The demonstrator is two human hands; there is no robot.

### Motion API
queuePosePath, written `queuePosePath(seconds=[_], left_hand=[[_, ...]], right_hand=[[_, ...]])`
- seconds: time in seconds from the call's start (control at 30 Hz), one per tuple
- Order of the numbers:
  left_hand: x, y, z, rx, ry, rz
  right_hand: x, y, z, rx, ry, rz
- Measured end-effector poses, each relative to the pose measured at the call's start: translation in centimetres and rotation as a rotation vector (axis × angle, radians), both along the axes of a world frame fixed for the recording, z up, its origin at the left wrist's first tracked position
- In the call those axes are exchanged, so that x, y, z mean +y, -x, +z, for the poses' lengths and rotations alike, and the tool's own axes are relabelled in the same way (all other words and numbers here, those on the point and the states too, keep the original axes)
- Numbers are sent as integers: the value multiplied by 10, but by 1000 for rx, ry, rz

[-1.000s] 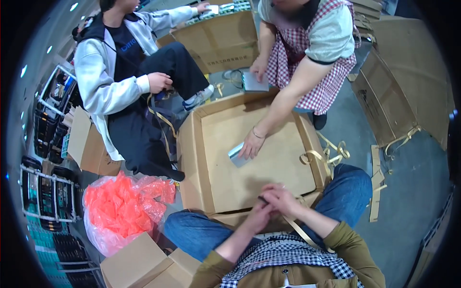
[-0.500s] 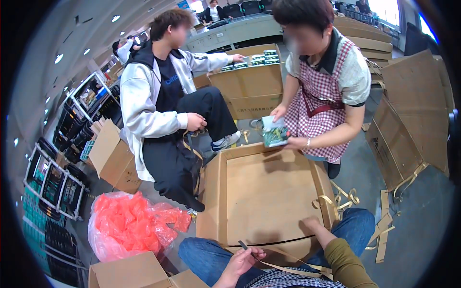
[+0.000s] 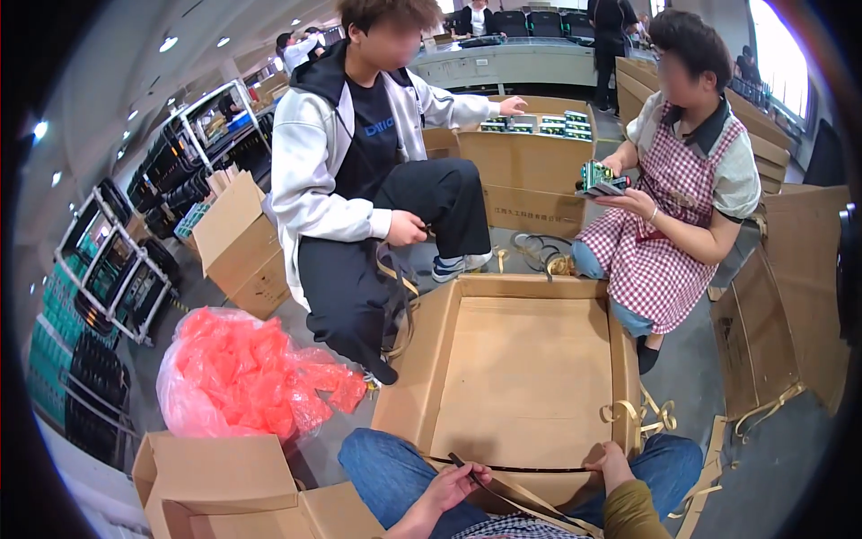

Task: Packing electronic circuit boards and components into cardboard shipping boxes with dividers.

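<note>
Fingers [image 3: 462,474] of left hand [image 3: 449,490] pinched a strap [image 3: 525,469]; right hand [image 3: 611,463] gripped the box [image 3: 525,368] rim. Best kept taut, pulled level along the rim.

Plain tan cardboard box [image 3: 525,368], dark strap [image 3: 512,469] across its near edge, neon orange-pink plastic bag [image 3: 242,373], red-white checked apron [image 3: 660,242], blue jeans [image 3: 386,467].

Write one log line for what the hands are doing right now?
left hand: grips thin dark strap | right hand: holds strap's other end on near wall | big open brown cardboard box: nothing visible inside
</note>
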State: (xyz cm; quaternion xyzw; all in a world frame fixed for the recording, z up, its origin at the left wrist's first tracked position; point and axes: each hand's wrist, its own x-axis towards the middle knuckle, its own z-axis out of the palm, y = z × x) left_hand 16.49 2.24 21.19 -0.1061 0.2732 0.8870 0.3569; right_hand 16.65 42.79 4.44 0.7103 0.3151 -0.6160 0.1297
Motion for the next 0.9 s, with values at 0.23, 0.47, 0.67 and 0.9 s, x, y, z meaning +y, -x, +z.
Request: queuePosePath(seconds=[0.23, 0.47, 0.67, 0.9], left_hand=[[3, -1, 4, 7, -16, 12], [3, 2, -1, 24, 4, 10], [2, -6, 8, 127, -61, -26], [-12, -29, 28, 284, -52, -201]], right_hand=[[-8, -12, 30, 180, 45, -308], [-123, -4, 172, 735, -98, 168], [-137, 16, 152, 883, -21, 174], [-106, -21, 333, 1088, -190, 324]])
